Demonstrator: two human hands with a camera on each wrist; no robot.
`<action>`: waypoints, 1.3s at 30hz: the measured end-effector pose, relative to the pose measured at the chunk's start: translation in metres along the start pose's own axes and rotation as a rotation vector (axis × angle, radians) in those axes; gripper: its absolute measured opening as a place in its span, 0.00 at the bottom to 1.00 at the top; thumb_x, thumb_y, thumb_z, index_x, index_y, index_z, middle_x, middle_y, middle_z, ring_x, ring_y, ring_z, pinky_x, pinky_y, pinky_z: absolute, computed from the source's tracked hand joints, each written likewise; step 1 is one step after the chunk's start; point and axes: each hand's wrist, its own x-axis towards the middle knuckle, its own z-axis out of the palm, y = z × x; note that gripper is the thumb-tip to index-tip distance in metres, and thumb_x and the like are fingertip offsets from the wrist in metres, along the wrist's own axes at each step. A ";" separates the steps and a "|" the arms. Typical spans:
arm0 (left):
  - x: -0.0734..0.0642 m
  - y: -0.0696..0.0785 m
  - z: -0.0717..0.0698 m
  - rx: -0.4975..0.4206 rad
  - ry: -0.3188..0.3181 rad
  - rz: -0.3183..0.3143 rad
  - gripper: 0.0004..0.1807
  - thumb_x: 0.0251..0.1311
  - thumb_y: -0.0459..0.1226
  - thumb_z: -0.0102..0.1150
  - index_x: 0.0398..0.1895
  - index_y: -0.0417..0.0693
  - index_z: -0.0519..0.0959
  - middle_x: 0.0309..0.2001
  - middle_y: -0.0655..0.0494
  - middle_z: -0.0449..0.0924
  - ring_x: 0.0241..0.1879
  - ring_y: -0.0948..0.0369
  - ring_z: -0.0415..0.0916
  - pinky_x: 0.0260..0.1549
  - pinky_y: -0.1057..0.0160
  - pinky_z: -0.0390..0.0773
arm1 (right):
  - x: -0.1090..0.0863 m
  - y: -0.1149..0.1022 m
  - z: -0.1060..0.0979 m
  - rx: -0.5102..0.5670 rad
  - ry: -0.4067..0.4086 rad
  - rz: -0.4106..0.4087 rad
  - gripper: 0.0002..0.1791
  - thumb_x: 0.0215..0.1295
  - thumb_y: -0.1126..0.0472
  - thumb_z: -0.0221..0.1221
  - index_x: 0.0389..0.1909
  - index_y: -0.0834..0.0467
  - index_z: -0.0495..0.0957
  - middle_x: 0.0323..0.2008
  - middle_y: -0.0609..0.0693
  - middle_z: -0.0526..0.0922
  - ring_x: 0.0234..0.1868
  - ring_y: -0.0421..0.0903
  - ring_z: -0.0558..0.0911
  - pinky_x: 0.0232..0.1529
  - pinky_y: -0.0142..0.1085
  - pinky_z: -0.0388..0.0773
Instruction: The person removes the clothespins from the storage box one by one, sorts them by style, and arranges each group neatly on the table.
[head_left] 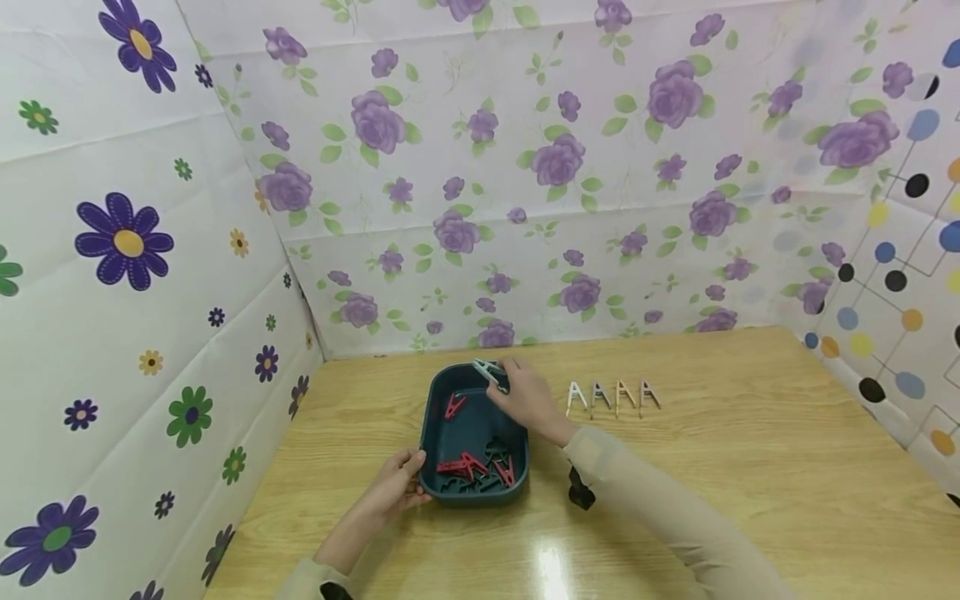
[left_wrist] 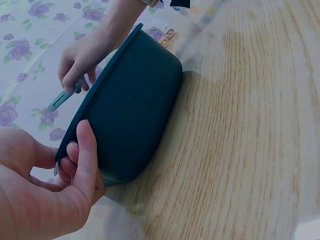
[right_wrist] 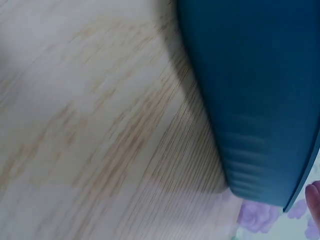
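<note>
A dark teal plastic basin (head_left: 429, 417) stands on the table. My left hand (head_left: 396, 481) pinches its near left rim between thumb and fingers. Over the basin's far right corner, my right hand (head_left: 527, 398) holds a pale green clothespin (head_left: 487, 370); the left wrist view shows this clothespin (left_wrist: 61, 101) sticking out from the fingers. Inside the basin lie several red clothespins (head_left: 454, 406) and dark green ones (head_left: 497, 451), mostly bunched at the near end. The right wrist view shows the basin's outer wall (right_wrist: 250, 100) and only a fingertip at the right edge.
Right of the basin, a row of several clothespins stands spread on the wooden table (head_left: 720, 467): a white one (head_left: 575, 395), a grey one (head_left: 599, 395) and tan or brownish ones (head_left: 624, 395). Flowered cloth (head_left: 480, 250) hangs behind and at the left; dotted cloth hangs at the right.
</note>
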 end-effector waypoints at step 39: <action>-0.002 0.001 -0.002 0.025 0.003 -0.022 0.25 0.75 0.46 0.41 0.59 0.31 0.62 0.29 0.56 0.70 0.26 0.65 0.66 0.31 0.69 0.80 | -0.025 0.053 -0.043 0.047 0.050 0.135 0.14 0.62 0.56 0.60 0.44 0.60 0.77 0.37 0.57 0.80 0.29 0.46 0.76 0.28 0.36 0.75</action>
